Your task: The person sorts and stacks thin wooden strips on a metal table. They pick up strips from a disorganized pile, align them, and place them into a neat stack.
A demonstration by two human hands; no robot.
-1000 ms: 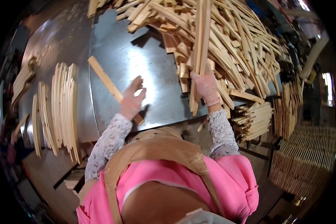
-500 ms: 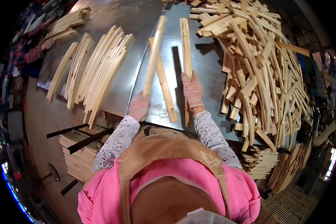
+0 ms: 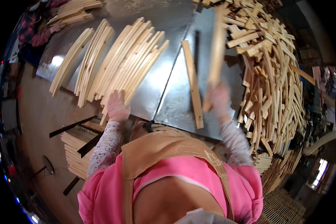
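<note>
Grey sheet-metal covers the worktable [image 3: 168,86], and it shines under the light. On its left part lies a fanned row of thin, slightly curved pale wooden strips [image 3: 127,63], side by side. The left hand [image 3: 117,107], in a pinkish work glove, rests at the near end of this row, with the fingers spread flat on the ends of the strips and gripping nothing. The right hand [image 3: 218,100], also gloved, is blurred; it is closed around the lower end of a long pale wooden slat [image 3: 217,52], which stands tilted over the table and points away from the person. Just left of this hand, one more flat wooden slat [image 3: 193,84] lies on the metal, near a dark seam. On the right side a big loose heap of short wooden offcuts [image 3: 272,74] covers the table edge. Below the table edge at the left, stacked wooden boards [image 3: 76,153] are on the floor
</note>
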